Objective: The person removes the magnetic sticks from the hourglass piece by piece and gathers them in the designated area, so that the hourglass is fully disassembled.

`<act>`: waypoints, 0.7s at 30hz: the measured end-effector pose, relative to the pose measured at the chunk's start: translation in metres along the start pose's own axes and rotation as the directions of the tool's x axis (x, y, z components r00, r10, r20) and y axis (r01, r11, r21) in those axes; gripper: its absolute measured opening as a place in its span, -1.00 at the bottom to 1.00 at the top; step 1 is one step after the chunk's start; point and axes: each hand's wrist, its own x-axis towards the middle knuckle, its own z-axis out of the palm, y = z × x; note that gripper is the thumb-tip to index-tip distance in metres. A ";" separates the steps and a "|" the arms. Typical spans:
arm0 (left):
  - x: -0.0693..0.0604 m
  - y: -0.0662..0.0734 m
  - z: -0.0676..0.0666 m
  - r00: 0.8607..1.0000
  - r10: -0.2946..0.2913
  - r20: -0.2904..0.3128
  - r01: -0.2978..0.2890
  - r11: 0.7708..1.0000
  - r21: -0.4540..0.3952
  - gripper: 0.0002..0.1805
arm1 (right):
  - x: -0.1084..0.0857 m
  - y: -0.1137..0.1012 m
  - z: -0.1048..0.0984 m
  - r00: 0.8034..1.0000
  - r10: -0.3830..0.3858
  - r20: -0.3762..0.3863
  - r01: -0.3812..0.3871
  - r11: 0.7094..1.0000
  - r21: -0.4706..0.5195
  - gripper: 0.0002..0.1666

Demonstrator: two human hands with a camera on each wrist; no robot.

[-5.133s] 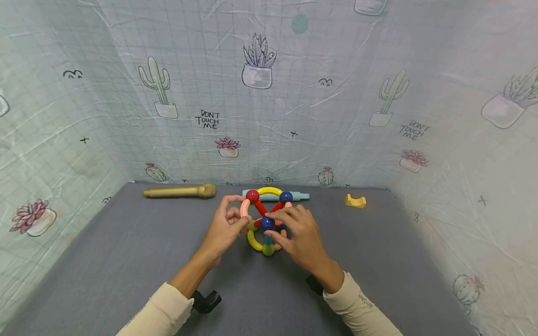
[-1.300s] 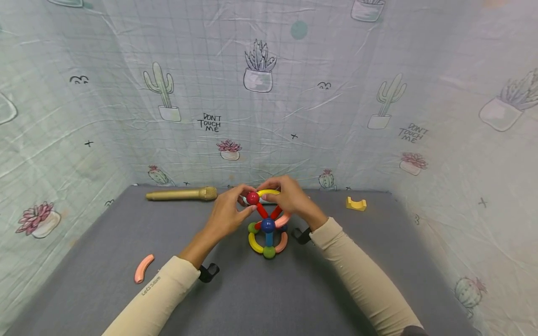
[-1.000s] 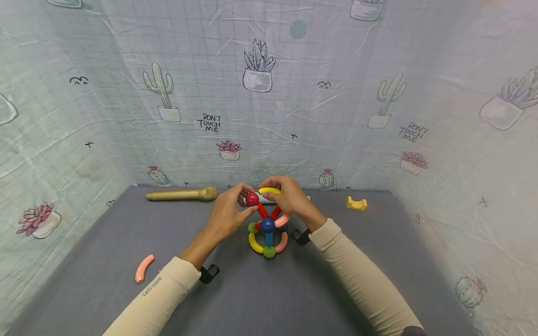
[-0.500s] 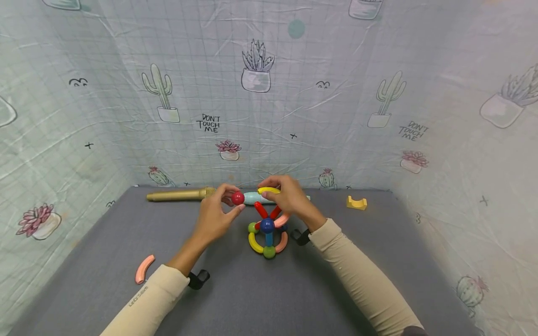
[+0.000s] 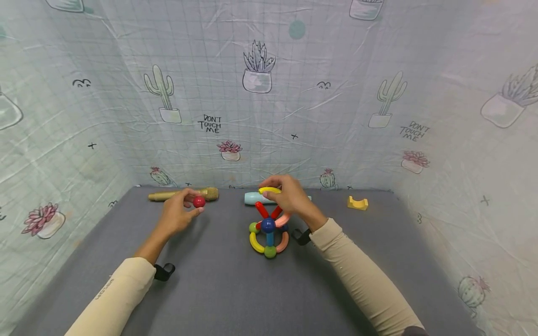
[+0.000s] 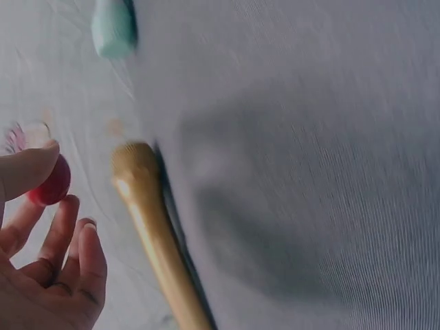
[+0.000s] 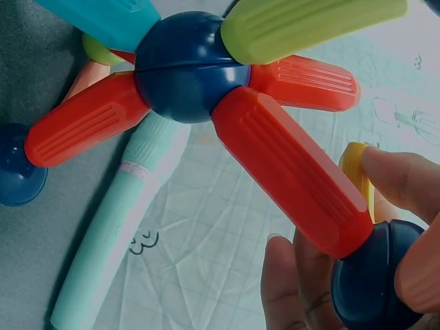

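My left hand [image 5: 176, 214] pinches a red ball [image 5: 199, 201] between thumb and fingers, in front of the gold microphone [image 5: 157, 196]. In the left wrist view the red ball [image 6: 53, 184] sits between thumb and fingertips. My right hand [image 5: 292, 198] pinches a yellow curved piece [image 5: 270, 190] above the assembly of balls and rods. Its upper blue ball [image 5: 268, 225] bears two red rods; one rod's upper end is bare. In the right wrist view the other red rod [image 7: 292, 172] meets a dark blue ball [image 7: 375, 275] beside my fingers.
A light teal microphone [image 5: 252, 198] lies behind the assembly. A yellow notched block [image 5: 357, 203] is at the back right of the grey table [image 5: 235, 298]. Patterned cloth [image 5: 269, 116] stands behind and at both sides.
My left hand has taken the red ball off the red rod and moved left with it. The yellow curve has parted from that ball, and my right hand stays in place. My left arm now hides the loose pink piece.
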 end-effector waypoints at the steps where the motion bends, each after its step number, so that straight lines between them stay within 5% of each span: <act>1: 0.002 -0.004 -0.002 1.000 -0.006 0.005 0.006 1.000 0.009 -0.51 | 0.000 0.000 0.000 1.000 0.000 0.001 0.000 1.000 0.002 -0.75; 9: 0.016 -0.028 -0.008 0.994 -0.067 0.084 0.060 0.995 0.083 -0.57 | 0.000 0.001 0.000 1.000 -0.004 -0.003 0.004 1.000 -0.008 -0.75; 21: 0.029 -0.055 0.003 0.980 -0.123 0.158 0.093 0.979 0.184 -0.64 | -0.001 0.000 0.000 1.000 0.002 0.015 -0.002 1.000 0.006 -0.73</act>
